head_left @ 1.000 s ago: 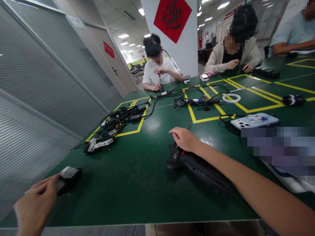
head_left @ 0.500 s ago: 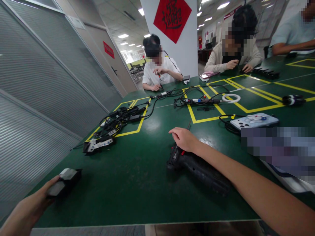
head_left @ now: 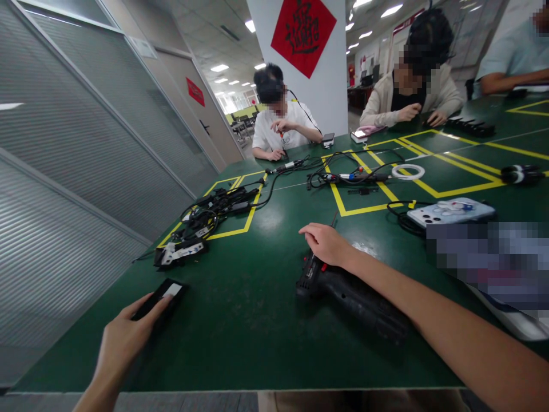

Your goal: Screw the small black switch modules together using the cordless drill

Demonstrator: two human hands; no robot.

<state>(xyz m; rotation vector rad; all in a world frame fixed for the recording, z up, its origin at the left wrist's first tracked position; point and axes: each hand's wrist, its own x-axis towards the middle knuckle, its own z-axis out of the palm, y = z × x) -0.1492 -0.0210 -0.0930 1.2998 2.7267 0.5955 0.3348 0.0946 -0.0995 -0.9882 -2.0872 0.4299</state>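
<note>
A matte green table (head_left: 240, 320) with yellow tape lines fills the frame, scuffed and faintly glossy. At lower left the left hand (head_left: 124, 340) lies with fingers stretched flat over a slim black rectangular block (head_left: 160, 296) with a pale label, pressing rather than clasping it; half a second ago that block sat tilted in the hand's grasp farther left. At centre the right hand (head_left: 328, 245) rests loosely curled, holding nothing, on a chunky black plastic power tool (head_left: 351, 294), unchanged. Tangled black cables (head_left: 210, 209) lie beyond.

A large black brush-written character is shown on the red diamond poster (head_left: 303, 31) on the white pillar (head_left: 330, 86), top centre; it cannot be read for certain. The small red door sign (head_left: 195, 91), upper left, is illegible.
</note>
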